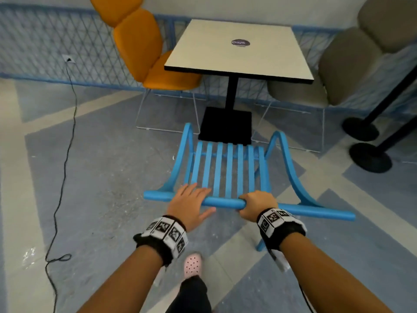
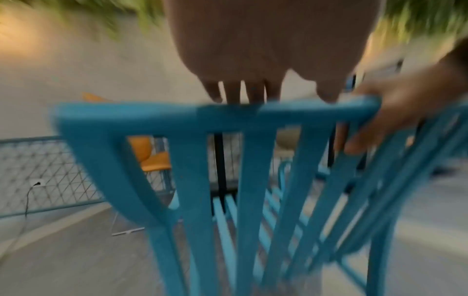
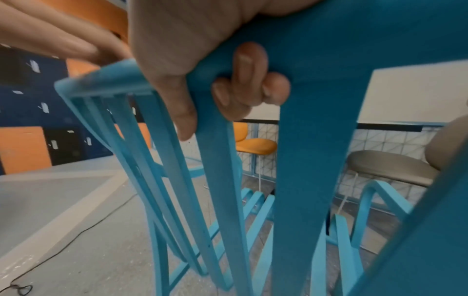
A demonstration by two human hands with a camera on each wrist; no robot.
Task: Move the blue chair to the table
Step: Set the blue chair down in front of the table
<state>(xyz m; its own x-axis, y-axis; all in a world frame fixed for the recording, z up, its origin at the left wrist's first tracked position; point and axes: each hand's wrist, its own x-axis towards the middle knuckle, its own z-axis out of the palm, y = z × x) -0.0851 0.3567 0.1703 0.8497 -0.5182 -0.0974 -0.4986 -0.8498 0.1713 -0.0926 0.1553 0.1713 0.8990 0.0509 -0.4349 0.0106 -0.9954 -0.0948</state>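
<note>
Two hands meet on the top rail of the blue chair [image 1: 228,170], which stands on the floor [image 1: 108,168] just in front of the table [image 1: 237,48], its slatted seat reaching toward the table's black pedestal base [image 1: 225,125]. The right hand [image 1: 257,205] is wrapped round the rail; from the right wrist view its fingers [image 3: 243,84] curl under the rail between two back slats, with the thumb down the near side. The left hand [image 1: 188,203] lies flat over the rail with fingers nearly straight and the thumb spread out toward the right hand, not gripping.

Much of the chair is hard to read. From the head view only one rear leg end shows below the right wrist; the front legs are hidden under the seat. The left wrist picture is smeared by blur, so the fingertips [image 2: 233,94] show only as touching the rail's top edge. The orange chair [image 1: 144,48] at the table's left is cut off at the top, and the beige chair [image 1: 352,64] on the right is partly hidden by the tabletop. A black cable [image 1: 65,159] runs from a wall socket across the floor. The dark round sticker [image 1: 240,43] on the surface carries lettering too small to read. A pink clog [image 1: 191,264] peeks out between the forearms.
</note>
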